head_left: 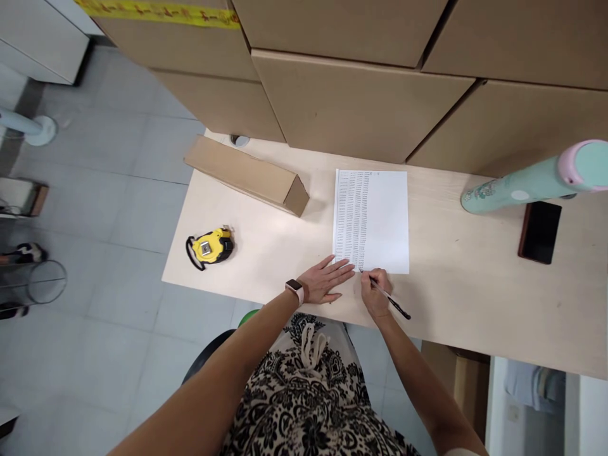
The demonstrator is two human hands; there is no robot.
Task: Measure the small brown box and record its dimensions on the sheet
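A white sheet of paper (387,218) with columns of small print on its left half lies on the pale wooden desk (446,272). My left hand (325,280), with a watch (294,288) on the wrist, rests flat at the sheet's lower left corner, fingers spread. At the bottom edge of the paper, my right hand (377,294) is closed round a pen (396,305), its tip by the lowest printed rows. The print is too small to read.
Left on the desk are a yellow and black tape measure (212,246) and a long cardboard box (247,174). To the right stand a mint green bottle (517,183) and a dark phone (541,232). Large cartons (361,104) are stacked along the back.
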